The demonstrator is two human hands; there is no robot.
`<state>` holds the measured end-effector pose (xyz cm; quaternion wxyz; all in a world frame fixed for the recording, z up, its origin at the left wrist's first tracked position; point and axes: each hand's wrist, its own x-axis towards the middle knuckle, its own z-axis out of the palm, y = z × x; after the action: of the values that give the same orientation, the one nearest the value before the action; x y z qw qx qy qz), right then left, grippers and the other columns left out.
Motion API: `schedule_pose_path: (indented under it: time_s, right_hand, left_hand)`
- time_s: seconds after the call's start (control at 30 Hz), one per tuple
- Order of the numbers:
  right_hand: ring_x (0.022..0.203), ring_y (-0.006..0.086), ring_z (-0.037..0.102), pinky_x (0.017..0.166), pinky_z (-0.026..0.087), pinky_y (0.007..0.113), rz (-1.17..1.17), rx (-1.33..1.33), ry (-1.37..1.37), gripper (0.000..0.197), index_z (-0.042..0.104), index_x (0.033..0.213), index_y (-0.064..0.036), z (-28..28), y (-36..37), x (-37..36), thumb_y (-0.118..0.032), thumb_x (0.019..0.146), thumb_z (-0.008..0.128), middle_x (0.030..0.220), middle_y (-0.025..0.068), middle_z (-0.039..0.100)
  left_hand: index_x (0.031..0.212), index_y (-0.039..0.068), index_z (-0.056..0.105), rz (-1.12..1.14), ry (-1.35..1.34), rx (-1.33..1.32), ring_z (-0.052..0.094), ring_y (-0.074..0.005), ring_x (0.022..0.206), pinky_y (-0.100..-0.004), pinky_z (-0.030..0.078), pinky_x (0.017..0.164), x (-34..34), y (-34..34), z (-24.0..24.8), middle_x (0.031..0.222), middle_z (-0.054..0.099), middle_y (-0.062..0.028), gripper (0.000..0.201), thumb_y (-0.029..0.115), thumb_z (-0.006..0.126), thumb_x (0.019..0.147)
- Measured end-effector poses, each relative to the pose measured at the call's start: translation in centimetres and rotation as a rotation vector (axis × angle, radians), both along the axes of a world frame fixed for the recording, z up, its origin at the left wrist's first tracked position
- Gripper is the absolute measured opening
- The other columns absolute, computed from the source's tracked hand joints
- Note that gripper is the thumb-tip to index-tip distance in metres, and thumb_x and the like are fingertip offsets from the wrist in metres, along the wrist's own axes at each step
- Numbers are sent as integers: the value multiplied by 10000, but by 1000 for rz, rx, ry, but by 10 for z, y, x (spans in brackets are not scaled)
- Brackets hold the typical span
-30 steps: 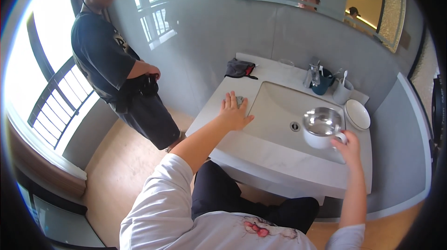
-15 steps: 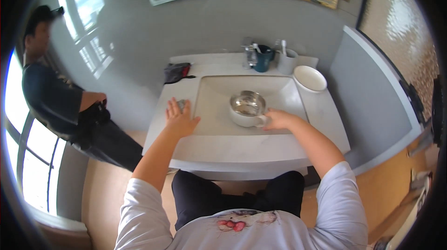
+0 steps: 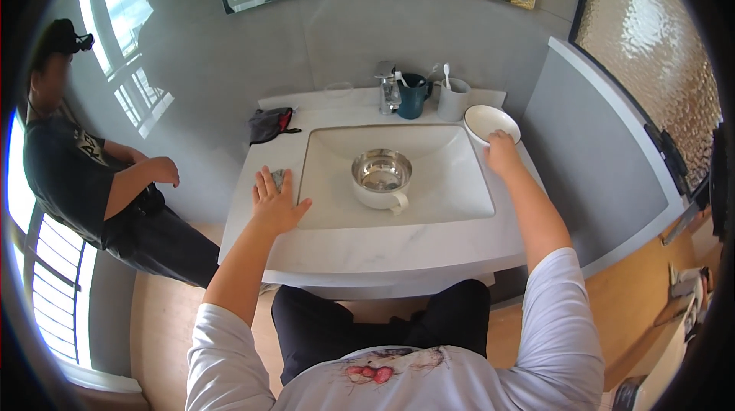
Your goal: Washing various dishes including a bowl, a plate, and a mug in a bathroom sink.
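- A white, marble-veined vanity counter (image 3: 398, 246) fills the middle of the frame; its rectangular sink basin (image 3: 452, 181) has smooth sloping walls.
- The right hand (image 3: 501, 154), right of centre, has its fingers on the near rim of a round white bowl (image 3: 490, 120) that sits on the counter's upper right corner. The bowl looks glossy, ceramic and shallow. Whether the fingers pinch the rim or merely rest on it cannot be told.
- The left hand (image 3: 274, 208) lies flat, fingers spread apart, on the counter's left ledge, covering part of a small grey cloth (image 3: 279, 178); it clamps nothing.
- In the basin stands a white handled cup (image 3: 381, 181) with a shiny steel-lined inside, its handle pointing toward the lower edge.
- Behind the basin, top centre: a chrome tap (image 3: 387, 89), a dark teal mug (image 3: 413, 97) and a pale grey cup (image 3: 453, 101) holding brushes.
- A dark soft pouch (image 3: 269, 124) with red trim lies on the upper left corner.
- Another person (image 3: 76, 181) in dark clothes stands at far left.
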<state>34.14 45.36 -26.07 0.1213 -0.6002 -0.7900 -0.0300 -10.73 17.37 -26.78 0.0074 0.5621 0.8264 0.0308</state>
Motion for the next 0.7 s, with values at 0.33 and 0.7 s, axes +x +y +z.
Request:
schedule_pose_path:
  time_s: [0.33,0.7]
  right_hand:
    - [935,444,597,833,502,473,409,406,178,166,582,963,38,9,-42,14,-69,848,636,1075,244,620]
    - [829,360,617,742,505,427,787,-9,-20,137,577,887,2,69,-128,-60,-94,838,661,867,169,629]
  left_hand:
    - [1503,87,248,-15,12,63,34,-518,1426,-575,121,1138,-5,-2,-4,1527,57,-357,871,650,473,877]
    - [1516,102,228,-1,6,38,4,-493,1439,-556,86,1149,-4,-2,-1,1544,34,-333,874,661,454,883]
